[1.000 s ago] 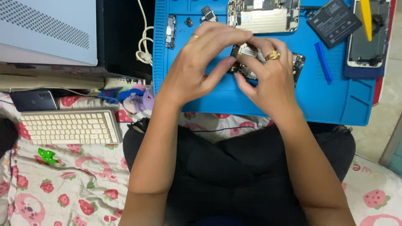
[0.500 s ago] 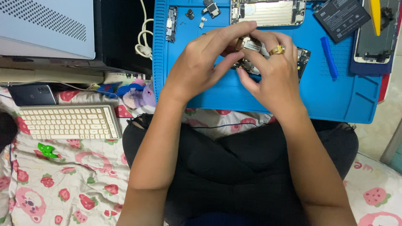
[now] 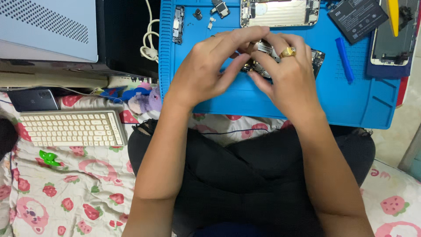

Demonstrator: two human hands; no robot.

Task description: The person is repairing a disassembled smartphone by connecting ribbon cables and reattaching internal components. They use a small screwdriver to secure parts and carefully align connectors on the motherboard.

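Circuit board (image 3: pixel 263 66) mostly behind fingers (image 3: pixel 245 41)

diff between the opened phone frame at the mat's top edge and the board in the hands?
The phone frame lies flat and untouched; the circuit board is gripped by the left hand and right hand. The frame is larger, pale and fully visible; the board is darker, mostly hidden. Both sit over the blue mat.

**Hands meet over a circuit board on a work mat**

The work mat (image 3: pixel 272 103) fills the upper centre. On it, left hand (image 3: pixel 208 72) and right hand (image 3: pixel 287 77) touch around a circuit board (image 3: pixel 263 61). At 12 o'clock from the hands lies an opened phone body (image 3: pixel 278 11). At 2 o'clock, a battery (image 3: pixel 357 17). At 3 o'clock, a pry tool (image 3: pixel 345 59). At 8 o'clock, off the mat, a keyboard (image 3: pixel 70 128) rests on bedding (image 3: pixel 66 197).
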